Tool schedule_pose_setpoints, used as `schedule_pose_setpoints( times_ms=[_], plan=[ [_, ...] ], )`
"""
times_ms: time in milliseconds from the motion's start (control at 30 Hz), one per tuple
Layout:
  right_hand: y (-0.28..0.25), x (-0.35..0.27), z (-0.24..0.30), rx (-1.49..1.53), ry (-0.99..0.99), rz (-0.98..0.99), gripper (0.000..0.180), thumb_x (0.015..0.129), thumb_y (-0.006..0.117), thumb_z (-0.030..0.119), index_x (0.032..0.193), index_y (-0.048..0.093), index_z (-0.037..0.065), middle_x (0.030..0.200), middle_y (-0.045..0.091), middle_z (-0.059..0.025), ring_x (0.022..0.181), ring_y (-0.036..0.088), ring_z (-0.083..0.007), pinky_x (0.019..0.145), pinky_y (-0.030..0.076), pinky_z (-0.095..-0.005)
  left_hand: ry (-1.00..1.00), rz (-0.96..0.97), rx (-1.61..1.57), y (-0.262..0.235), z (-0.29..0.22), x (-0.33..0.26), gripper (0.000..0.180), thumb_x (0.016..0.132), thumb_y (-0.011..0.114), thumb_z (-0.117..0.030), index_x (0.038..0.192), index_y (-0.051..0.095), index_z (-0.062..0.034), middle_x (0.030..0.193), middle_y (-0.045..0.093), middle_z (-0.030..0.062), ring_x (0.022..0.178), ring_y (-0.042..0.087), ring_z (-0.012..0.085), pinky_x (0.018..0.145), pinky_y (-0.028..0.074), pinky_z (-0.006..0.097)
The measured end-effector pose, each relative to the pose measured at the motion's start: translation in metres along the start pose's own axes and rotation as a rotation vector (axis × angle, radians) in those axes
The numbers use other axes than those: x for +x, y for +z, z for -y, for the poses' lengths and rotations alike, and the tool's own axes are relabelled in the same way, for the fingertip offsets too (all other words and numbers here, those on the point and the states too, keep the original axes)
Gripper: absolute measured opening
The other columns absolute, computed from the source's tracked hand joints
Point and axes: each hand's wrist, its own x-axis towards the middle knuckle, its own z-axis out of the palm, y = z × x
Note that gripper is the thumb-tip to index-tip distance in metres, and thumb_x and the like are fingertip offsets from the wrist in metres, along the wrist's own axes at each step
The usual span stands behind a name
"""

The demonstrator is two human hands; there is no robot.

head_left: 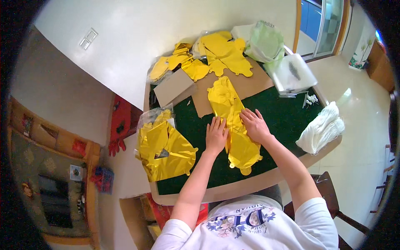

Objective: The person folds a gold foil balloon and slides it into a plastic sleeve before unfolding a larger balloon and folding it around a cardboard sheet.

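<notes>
hands flat on long gold foil pc (234, 125), which lies lengthwise on green table (285, 114)
my l hand (216, 135) presses its l edge, fingers straight & nearly tog; my r hand (255, 126) its r edge, fingers a bit spread, neither gripping afaict; cardboard (204, 100) under its far end, foil pile (177, 146) to its l, white string bundle (321, 129) well to its r
</notes>
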Motion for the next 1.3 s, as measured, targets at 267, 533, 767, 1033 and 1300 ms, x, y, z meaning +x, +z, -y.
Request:
schedule_pose_setpoints(
  times_ms=[267,533,767,1033,1300],
  plan=[
    [-0.003,0.001,-0.001,0.005,-0.011,-0.014,0.044,0.088,0.05,0.009,0.131,0.049,0.004,0.14,0.047,-0.0105,0.136,0.037,-0.0236,0.113,0.023,-0.0463,-0.03,0.028,0.081,0.006,-0.003,0.001,0.045,0.097,0.043,-0.034,0.136,0.046,-0.0111,0.147,0.036,0.0133,0.139,0.029,0.0274,0.113,0.022,0.051],
    [-0.013,0.019,-0.002,0.271,0.067,-0.004,0.04,0.092,0.05,0.014,0.131,0.051,0.01,0.14,0.047,-0.0116,0.135,0.038,-0.0255,0.112,0.024,-0.0479,-0.04,0.005,0.071,0.003,-0.003,-0.002,0.047,0.096,0.045,-0.035,0.136,0.045,-0.0109,0.146,0.038,0.0133,0.138,0.031,0.0282,0.112,0.024,0.051],
    [-0.005,0.022,-0.001,0.002,-0.195,0.086,0.04,0.093,0.05,0.026,0.131,0.052,0.014,0.141,0.045,-0.0106,0.136,0.036,-0.0259,0.113,0.02,-0.0518,-0.04,0.024,0.06,0.003,-0.008,-0.001,0.045,0.095,0.047,-0.031,0.135,0.046,-0.01,0.146,0.037,0.0143,0.137,0.032,0.0284,0.112,0.023,0.051],
    [-0.009,0.023,0.004,0.033,-0.175,0.145,0.039,0.094,0.05,0.029,0.13,0.053,0.015,0.142,0.045,-0.0098,0.136,0.034,-0.0259,0.114,0.018,-0.0501,-0.024,-0.166,-0.042,0.005,0.025,0.032,0.042,0.095,0.046,-0.023,0.131,0.048,-0.0036,0.14,0.044,0.016,0.134,0.035,0.0306,0.108,0.029,0.049],
    [-0.005,0.023,0.005,0.005,-0.2,0.133,0.041,0.094,0.048,0.03,0.132,0.05,0.016,0.141,0.044,-0.0103,0.135,0.036,-0.027,0.113,0.021,-0.0511,-0.027,-0.158,0.173,0.012,0.041,0.033,0.038,0.094,0.046,-0.024,0.128,0.052,-0.0064,0.137,0.047,0.0129,0.13,0.039,0.0312,0.106,0.031,0.048]
  ],
)
